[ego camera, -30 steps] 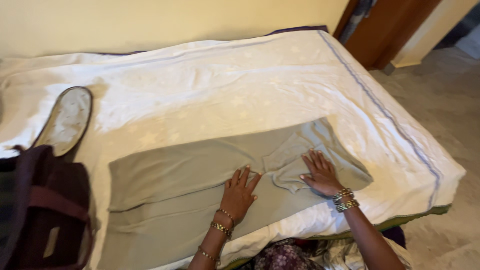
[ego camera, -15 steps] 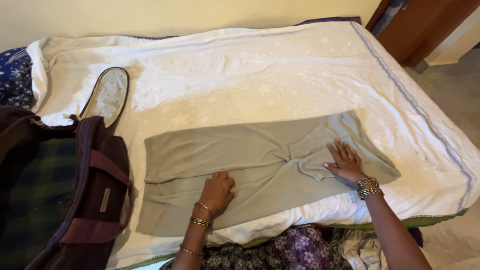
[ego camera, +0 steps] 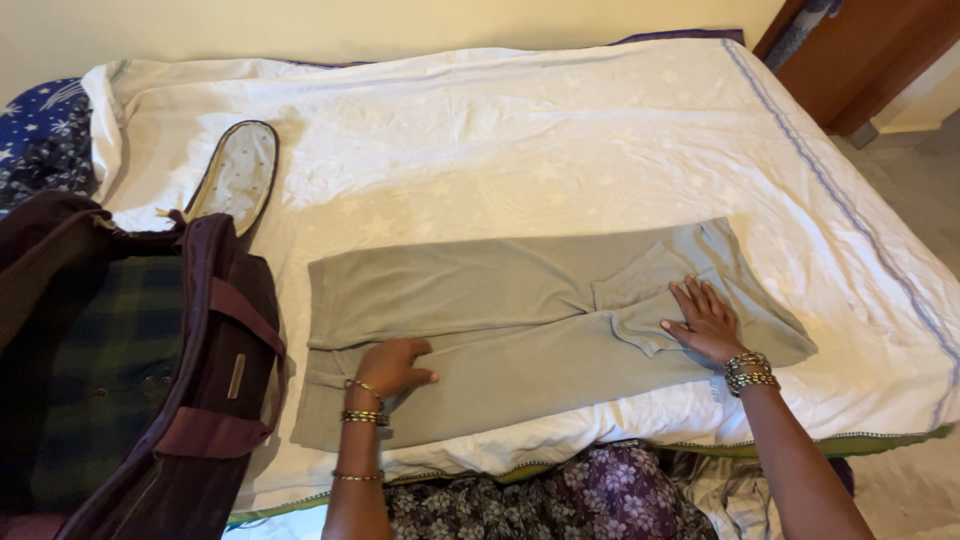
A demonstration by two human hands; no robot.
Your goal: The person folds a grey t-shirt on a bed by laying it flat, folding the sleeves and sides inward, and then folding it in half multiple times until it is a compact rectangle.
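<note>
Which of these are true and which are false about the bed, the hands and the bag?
1. Both hands lie on the grey garment. True: the left hand rests near its middle, the right hand flat near its right end.
2. The garment hangs on the door. False: it lies spread on the white bedsheet.
3. The dark bag sits at the left of the bed, open. True.
4. The right hand holds a cup. False: it presses flat on the cloth, holding nothing.
5. Both wrists are bare. False: both wear bangles.
</note>
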